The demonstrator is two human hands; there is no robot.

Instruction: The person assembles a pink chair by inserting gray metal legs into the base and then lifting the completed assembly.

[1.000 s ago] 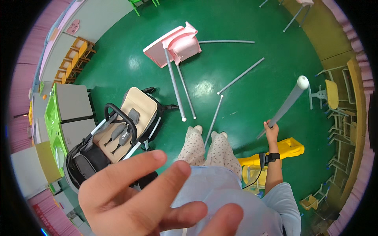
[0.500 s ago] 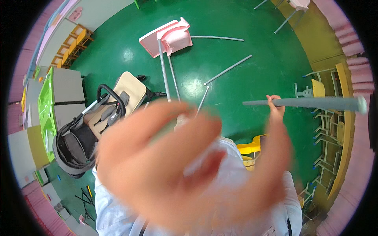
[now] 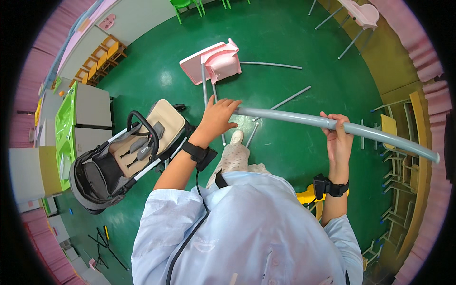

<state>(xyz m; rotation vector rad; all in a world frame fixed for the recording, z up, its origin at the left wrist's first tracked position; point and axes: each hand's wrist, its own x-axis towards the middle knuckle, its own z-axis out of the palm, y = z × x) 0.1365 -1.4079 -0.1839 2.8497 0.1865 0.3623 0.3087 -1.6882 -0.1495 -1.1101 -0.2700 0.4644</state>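
A long grey tube (image 3: 280,115), slightly bent and with a joint line near its middle, spans in front of me. My right hand (image 3: 337,128) is closed around it beside that joint. Close to the tube's left end, my left hand (image 3: 219,118) has its fingers stretched and thumb apart; the end sits by its palm, and whether they touch is hard to see. Ahead on the floor, a pink high chair seat (image 3: 223,64) with a tray lies tipped over, grey legs attached. Loose grey tubes (image 3: 294,97) lie nearer to me.
A stroller (image 3: 142,142) stands at my left, beside grey cabinets (image 3: 92,107). Stacked small chairs (image 3: 396,180) line the right wall. A yellow chair (image 3: 308,194) is beside my right forearm. Another pink high chair (image 3: 363,14) stands far right; a black tripod (image 3: 104,247) is lower left.
My left hand, blurred close to the camera before, has moved down and away to the tube's left end. The tube has swung to extend across toward the left, still in my right hand.
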